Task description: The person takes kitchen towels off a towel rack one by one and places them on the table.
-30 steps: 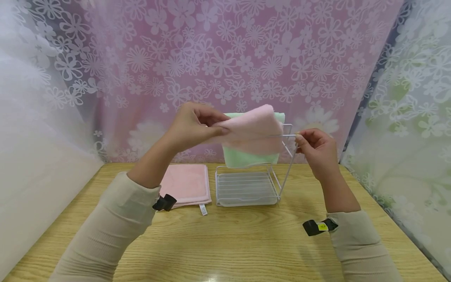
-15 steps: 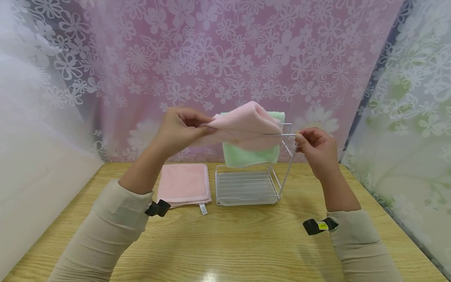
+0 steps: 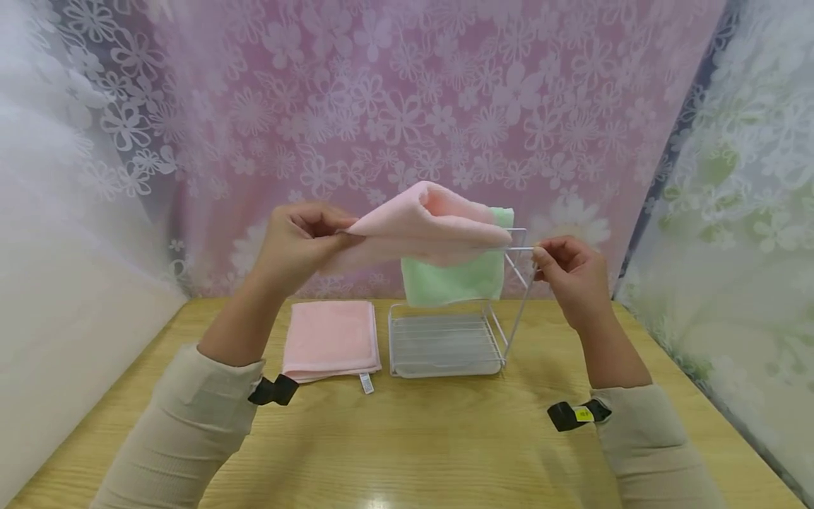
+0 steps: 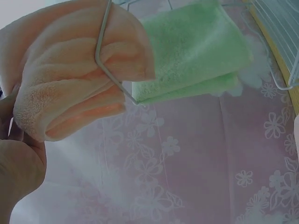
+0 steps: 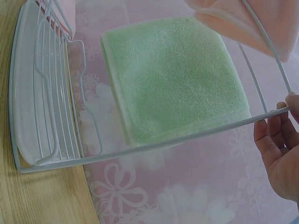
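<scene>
My left hand (image 3: 289, 247) pinches the left end of a pink towel (image 3: 413, 230), raised over the upper front bar of a white wire rack. Folds show in the towel in the left wrist view, and a bent rack wire crosses in front of it. At the rack's upper right corner, my right hand (image 3: 575, 279) grips the wire between thumb and fingers. The rack's side bar (image 5: 210, 131) slants down from there to its base. Behind the pink towel, a light green towel (image 3: 451, 281) hangs from the rack's rear bar, partly covered in the head view.
A folded pink towel (image 3: 332, 336) with a white tag (image 3: 367, 383) lies on the wooden table (image 3: 432, 445), left of the rack. Under the rack's wire shelf sits a pale tray (image 3: 445, 367). A flowered pink curtain (image 3: 407, 92) stands behind.
My left hand has moved left and slightly down, drawing the pink towel leftward so that more of the green towel's right top edge shows. My right hand stays on the rack.
</scene>
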`<action>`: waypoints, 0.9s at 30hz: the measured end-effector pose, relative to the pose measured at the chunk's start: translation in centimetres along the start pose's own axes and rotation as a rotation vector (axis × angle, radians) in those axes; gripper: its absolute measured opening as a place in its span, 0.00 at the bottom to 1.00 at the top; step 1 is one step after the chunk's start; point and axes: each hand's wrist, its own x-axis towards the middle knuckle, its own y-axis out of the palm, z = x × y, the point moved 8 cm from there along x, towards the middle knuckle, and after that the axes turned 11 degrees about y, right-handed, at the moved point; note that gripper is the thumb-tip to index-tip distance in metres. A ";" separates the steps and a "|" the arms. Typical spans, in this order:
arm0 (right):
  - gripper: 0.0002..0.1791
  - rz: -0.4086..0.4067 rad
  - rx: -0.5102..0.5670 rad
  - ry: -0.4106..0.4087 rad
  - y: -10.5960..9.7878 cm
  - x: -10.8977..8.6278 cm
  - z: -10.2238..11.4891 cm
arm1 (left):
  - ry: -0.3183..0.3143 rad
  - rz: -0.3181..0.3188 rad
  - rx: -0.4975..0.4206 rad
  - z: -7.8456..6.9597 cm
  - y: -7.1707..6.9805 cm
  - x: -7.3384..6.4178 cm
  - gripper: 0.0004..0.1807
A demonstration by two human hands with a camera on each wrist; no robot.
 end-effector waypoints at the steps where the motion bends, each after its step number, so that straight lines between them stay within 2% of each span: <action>1: 0.06 -0.002 -0.001 0.003 0.0 -0.1 -0.1 | 0.008 -0.007 -0.014 -0.1 -0.1 -0.1 0.10; 6: 0.08 -0.012 -0.002 -0.002 -0.1 -0.1 0.0 | 0.051 -0.080 -0.098 -0.5 -1.3 -0.3 0.17; 12: 0.09 -0.014 0.004 -0.008 0.2 -0.1 0.0 | 0.088 -0.138 -0.240 -0.9 -2.7 -0.6 0.19; 20: 0.09 -0.023 -0.020 -0.004 0.0 -0.5 -0.4 | 0.123 -0.215 -0.238 -1.5 -4.4 -1.0 0.20; 24: 0.08 -0.022 -0.009 0.000 -0.1 -0.3 -0.3 | 0.163 -0.247 -0.260 -2.0 -5.2 -0.8 0.22; 27: 0.08 -0.017 -0.010 -0.003 0.0 -0.1 -0.1 | 0.200 -0.277 -0.284 -2.7 -5.9 -0.6 0.20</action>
